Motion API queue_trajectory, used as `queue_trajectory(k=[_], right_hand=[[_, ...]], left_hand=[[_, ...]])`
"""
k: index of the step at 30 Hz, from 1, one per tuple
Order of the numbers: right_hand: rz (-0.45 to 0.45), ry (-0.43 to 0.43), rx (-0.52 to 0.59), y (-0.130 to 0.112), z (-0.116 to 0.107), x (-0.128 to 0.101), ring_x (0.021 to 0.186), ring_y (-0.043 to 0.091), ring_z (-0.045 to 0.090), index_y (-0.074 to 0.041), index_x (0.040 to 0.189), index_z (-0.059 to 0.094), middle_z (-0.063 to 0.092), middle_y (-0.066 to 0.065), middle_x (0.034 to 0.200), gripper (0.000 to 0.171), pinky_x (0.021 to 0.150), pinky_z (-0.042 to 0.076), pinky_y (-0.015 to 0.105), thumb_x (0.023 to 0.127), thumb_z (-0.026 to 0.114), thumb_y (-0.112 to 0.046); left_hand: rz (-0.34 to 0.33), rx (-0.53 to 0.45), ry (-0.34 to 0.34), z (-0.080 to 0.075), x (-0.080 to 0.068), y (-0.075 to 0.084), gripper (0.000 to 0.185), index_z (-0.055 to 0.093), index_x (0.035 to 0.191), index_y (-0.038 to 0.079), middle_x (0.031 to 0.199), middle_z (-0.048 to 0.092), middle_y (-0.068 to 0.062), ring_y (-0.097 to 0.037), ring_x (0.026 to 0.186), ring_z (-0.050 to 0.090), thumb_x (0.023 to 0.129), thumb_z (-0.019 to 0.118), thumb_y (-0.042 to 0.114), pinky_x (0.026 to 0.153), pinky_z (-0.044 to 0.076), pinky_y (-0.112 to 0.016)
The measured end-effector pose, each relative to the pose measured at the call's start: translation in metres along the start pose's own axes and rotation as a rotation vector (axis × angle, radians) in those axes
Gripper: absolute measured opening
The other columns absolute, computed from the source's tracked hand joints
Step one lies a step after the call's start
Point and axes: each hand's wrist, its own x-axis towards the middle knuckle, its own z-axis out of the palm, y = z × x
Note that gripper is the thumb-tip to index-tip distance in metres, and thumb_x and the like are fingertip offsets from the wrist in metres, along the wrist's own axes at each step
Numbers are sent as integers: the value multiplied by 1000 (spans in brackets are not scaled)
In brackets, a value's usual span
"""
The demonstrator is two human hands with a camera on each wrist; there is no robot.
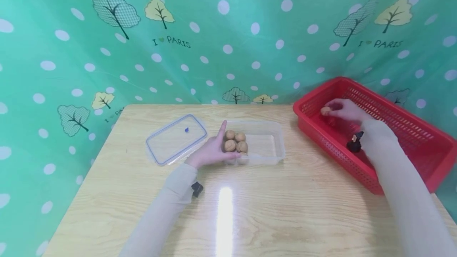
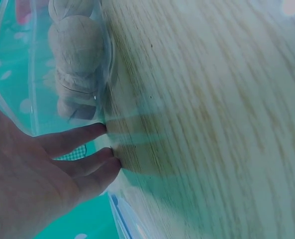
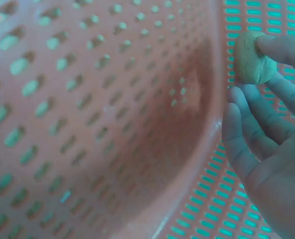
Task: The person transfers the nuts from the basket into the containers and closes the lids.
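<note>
Inside the red plastic basket, my right hand (image 1: 344, 111) pinches a walnut (image 1: 325, 110) between thumb and fingertips. The right wrist view shows this walnut (image 3: 251, 59) close to the basket's slotted wall, with the other fingers loosely bent below it. My left hand (image 1: 210, 150) rests against the left end of a clear plastic container (image 1: 262, 145), thumb along the front side and index finger pointing to the back. Several walnuts (image 1: 230, 146) sit grouped at that end of the container. In the left wrist view, the lower fingertips (image 2: 100, 128) touch the tabletop beside the container.
The red basket (image 1: 310, 130) stands at an angle on the table's right side. Left of the container lies a clear lid (image 1: 175, 141) with a blue seal. A green patterned curtain (image 1: 228, 50) hangs behind the wooden table (image 1: 285, 209).
</note>
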Motion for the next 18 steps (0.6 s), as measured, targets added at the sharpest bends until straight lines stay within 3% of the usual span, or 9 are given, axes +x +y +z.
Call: queue_trajectory(k=[7,14,18], right_hand=[[-3,51,-5,-1,-8,-4,110,38,51,0,131,53,56,24,123,57,94,44,57,84,76,-22],[6,76,31,-15,-14,-11,113,35,48,-6,136,50,53,18,127,73,91,46,58,79,78,-42],[-4,70,26,-23,-16,-14,116,35,47,-7,138,49,52,16,129,75,92,46,57,79,77,-45]], left_hand=[[3,4,0,-1,0,1,124,-13,154,10,142,42,-28,-36,122,51,78,79,45,105,39,-44],[1,-7,-3,-1,0,-1,124,-15,154,15,139,44,-28,-37,121,52,78,78,46,105,39,-45],[2,-6,-8,-1,-1,-2,124,-16,153,15,139,45,-28,-36,120,52,78,78,46,104,39,-44]])
